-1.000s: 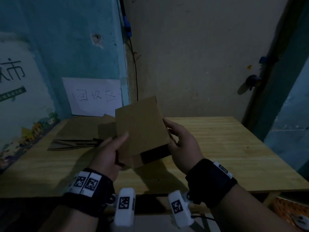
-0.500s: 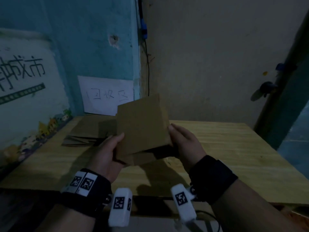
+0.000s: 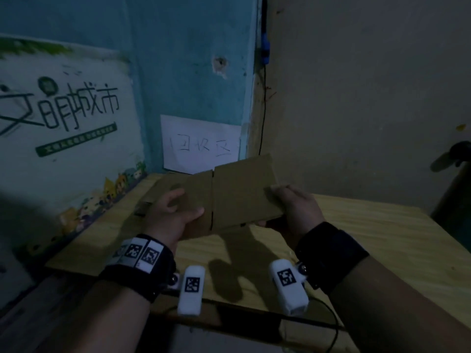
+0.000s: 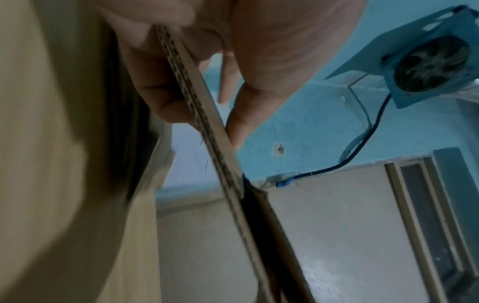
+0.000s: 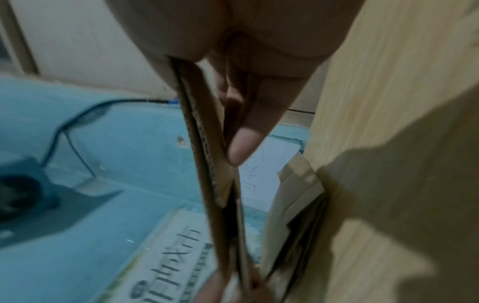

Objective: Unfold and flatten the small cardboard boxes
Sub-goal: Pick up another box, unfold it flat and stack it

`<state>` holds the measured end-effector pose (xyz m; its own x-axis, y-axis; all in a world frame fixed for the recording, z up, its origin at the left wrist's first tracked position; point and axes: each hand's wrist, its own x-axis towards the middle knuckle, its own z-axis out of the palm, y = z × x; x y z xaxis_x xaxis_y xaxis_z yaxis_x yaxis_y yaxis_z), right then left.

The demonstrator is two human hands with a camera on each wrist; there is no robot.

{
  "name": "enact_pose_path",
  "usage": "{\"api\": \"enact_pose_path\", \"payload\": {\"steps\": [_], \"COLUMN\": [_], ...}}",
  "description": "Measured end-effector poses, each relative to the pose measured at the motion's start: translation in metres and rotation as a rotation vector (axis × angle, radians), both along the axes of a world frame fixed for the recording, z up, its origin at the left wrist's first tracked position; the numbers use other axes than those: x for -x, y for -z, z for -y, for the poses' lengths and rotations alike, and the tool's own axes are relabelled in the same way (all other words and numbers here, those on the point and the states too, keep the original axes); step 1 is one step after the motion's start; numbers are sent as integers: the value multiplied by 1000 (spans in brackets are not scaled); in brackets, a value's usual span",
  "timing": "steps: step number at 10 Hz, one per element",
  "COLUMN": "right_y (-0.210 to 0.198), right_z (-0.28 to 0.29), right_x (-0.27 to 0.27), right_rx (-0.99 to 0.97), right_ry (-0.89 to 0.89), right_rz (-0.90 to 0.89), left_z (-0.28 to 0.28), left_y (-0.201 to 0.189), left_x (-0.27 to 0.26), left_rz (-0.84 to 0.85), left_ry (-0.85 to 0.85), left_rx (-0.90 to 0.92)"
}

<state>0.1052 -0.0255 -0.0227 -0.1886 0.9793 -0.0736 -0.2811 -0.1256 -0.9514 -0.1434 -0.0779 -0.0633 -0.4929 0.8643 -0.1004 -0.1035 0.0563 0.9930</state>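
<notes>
A small brown cardboard box (image 3: pixel 239 194), pressed nearly flat, hangs above the wooden table (image 3: pixel 369 240) between both hands. My left hand (image 3: pixel 175 212) pinches its left flap, thumb on top and fingers beneath. My right hand (image 3: pixel 288 200) grips the right end, thumb on top. In the left wrist view the box's corrugated edge (image 4: pixel 207 143) runs between thumb and fingers. In the right wrist view the box's layers (image 5: pixel 207 164) lie close together, a finger (image 5: pixel 246 143) along one side.
A stack of flattened cardboard (image 3: pixel 158 189) lies at the table's back left, below a white paper sign (image 3: pixel 201 143) on the blue wall. A poster (image 3: pixel 63 138) covers the left wall. A cable (image 3: pixel 262 98) runs down the corner.
The box has gone from a tilted, still partly open shape to a wide, nearly flat sheet. My hands have spread apart to its two ends.
</notes>
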Motion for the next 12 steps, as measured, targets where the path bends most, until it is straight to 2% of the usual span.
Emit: {"api": "enact_pose_path", "payload": {"steps": [2,3,4,5,6,7,8,9,10,11,12], "right_y": [2,8,22,32,41,48,50,52,64,65,68], "right_z": [-48,-69,-95,-111,-121,-130,-134,-133,-150,-159,-170], "right_x": [47,74,97,112,126,136,144,148,163,169,167], "right_rx": [45,21,-16,-91,-135,-150,-150,-186,-196,-130,-218], "right_ry": [-5,-51,-77,-143,-212,-234,-248,-260,-330,-367,-406], "right_rz": [244,403,610,921,1099,1238,1239,1326,1563,1598,1666], "left_z": [-40,-64,-91,-109,-118,-121,-132,-128,-129,-134,-135], "left_y": [-34,-41,-34,-17,1,11,20,21,27,27,22], "left_x": [64,93,115,128,137,141,149,142,138,136,133], "left_rz": [-359,-496,-592,-739,-846,-877,-957,-1006,-1099,-1134,-1190], "left_ry": [43,7,19,45,68,71,108,146,209,259,296], "left_rx": [111,195,356,484,547,599,601,591,611,642,635]}}
